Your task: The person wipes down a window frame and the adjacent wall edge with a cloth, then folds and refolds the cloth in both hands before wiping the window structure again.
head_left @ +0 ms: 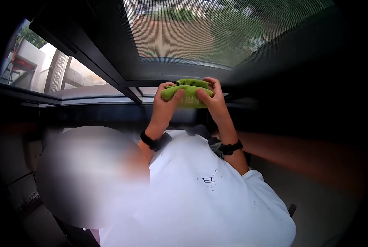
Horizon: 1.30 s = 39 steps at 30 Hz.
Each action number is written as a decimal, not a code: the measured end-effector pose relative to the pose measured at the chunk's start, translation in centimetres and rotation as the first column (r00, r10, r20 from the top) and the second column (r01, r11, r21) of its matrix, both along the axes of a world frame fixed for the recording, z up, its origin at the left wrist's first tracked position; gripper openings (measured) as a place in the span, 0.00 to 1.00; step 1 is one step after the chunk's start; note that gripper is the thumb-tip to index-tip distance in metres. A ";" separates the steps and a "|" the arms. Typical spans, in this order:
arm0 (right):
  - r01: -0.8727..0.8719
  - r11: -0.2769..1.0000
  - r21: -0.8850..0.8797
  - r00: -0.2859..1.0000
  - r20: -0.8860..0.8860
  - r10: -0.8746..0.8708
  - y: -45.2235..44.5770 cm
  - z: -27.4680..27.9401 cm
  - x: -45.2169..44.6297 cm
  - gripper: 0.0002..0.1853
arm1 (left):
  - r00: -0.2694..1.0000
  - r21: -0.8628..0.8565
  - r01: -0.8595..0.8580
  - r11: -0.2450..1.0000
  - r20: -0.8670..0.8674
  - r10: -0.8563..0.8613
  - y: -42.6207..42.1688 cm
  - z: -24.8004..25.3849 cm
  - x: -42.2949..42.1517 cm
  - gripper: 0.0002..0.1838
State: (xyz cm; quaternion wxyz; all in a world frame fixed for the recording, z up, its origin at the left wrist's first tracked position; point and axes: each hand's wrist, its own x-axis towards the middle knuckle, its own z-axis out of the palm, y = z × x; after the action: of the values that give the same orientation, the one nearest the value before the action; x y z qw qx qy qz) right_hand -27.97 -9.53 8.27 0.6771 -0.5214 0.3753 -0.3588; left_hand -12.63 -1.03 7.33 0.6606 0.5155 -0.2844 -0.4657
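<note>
A green cloth [188,91], folded into a thick bundle with pale lettering on its front, is held up before the window frame. My left hand [166,102] grips its left end, thumb in front and the other fingers behind. At the other end, my right hand [214,99] pinches it the same way, with the thumb on the lettered side. The cloth hides most of the fingertips. Black bands with small devices circle both wrists.
Above the cloth is a mesh window screen [184,41] in a dark frame [93,53]. A window sill [93,100] runs below the left pane. A blurred round patch [93,177] covers the lower left. A blurred forearm [295,154] reaches in at right.
</note>
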 end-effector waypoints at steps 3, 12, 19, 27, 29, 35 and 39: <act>-0.042 0.999 -0.018 0.999 -0.034 0.042 0.8 1.3 0.0 0.32 | 0.974 0.006 -0.084 0.996 -0.211 0.083 -1.2 -1.2 0.0 0.23; 0.265 0.941 0.212 0.946 0.129 -0.296 -0.5 1.9 -4.9 0.21 | 0.900 -0.186 0.379 0.906 -0.153 -0.408 -5.2 0.5 -4.6 0.32; 0.633 0.546 -0.549 0.676 0.050 -0.735 -2.4 6.4 -6.9 0.25 | 0.751 -0.209 0.598 0.774 -0.192 -0.632 -9.1 3.8 -9.6 0.31; 0.571 0.339 -0.748 0.652 0.163 -0.740 -4.9 12.7 -8.5 0.24 | 0.760 -0.395 0.498 0.772 -0.231 -0.608 -11.7 9.4 -12.0 0.20; 0.586 0.328 -0.741 0.663 0.205 -0.720 -5.1 12.7 -9.1 0.24 | 0.636 -0.437 0.449 0.779 -0.456 -0.622 -11.4 9.7 -12.2 0.19; 0.582 0.453 -0.675 0.653 0.056 -0.756 -7.1 9.1 -10.3 0.27 | 0.848 -0.323 0.386 0.864 -0.245 -0.471 -12.8 8.1 -13.1 0.15; 0.585 0.436 -0.684 0.654 0.079 -0.753 -8.5 7.0 -11.0 0.33 | 0.921 -0.246 0.385 0.890 0.173 -0.350 -13.3 6.9 -13.2 0.17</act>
State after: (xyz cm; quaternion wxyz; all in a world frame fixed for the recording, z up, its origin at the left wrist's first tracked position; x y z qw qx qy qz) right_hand -38.93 -18.04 15.31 0.1974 -0.5682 0.4779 -0.6402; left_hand -25.84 -14.36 14.27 0.6066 0.3834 -0.4793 -0.5053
